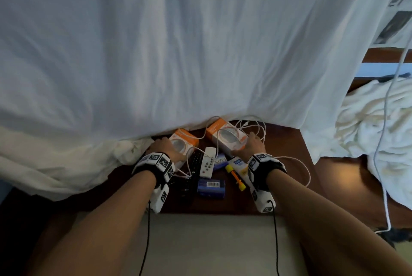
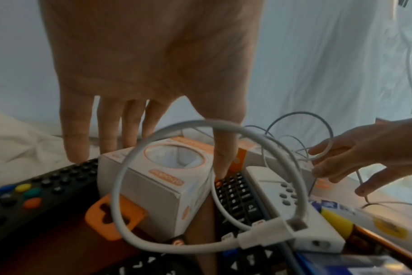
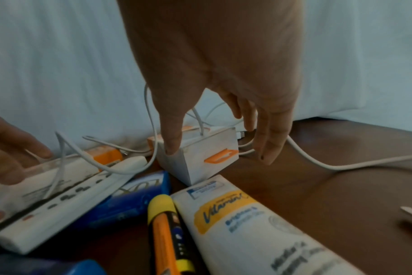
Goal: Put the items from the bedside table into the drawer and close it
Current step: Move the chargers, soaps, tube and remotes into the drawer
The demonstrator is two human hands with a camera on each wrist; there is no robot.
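On the dark wooden counter [image 1: 289, 141], hard against the hanging white sheet [image 1: 178, 41], lie two orange-and-white boxes, and each hand is reaching for the one on its own side. The left hand [image 1: 163, 145] comes down over the left box [image 1: 184, 144] with fingers [image 2: 77, 130] straight and spread, thumb dropping along the box's inner side toward a black remote [image 2: 238, 195]; this grip is wide open and has hold of nothing yet. The right hand [image 1: 253, 145] hangs over the right box [image 1: 225, 139], thumb touching its near top edge and fingers reaching down past the far side among loops of white cable [image 3: 318, 161]; the grip is spread about the box's width, not closed, and whether a fingertip touches the cable I cannot tell. That box lies directly under the right hand, its long axis running away toward the sheet, so thumb and fingers already straddle its short width. Cable strands cross over both boxes, which I judge the main snag for a clean lift. Nearer the person lie a white remote [image 1: 208, 163], a blue packet [image 1: 211, 186], an orange-and-yellow pen-like tube [image 1: 236, 177] and a white cream tube [image 3: 247, 232], all untouched. No drawer shows in any view, so the task looks barely begun.
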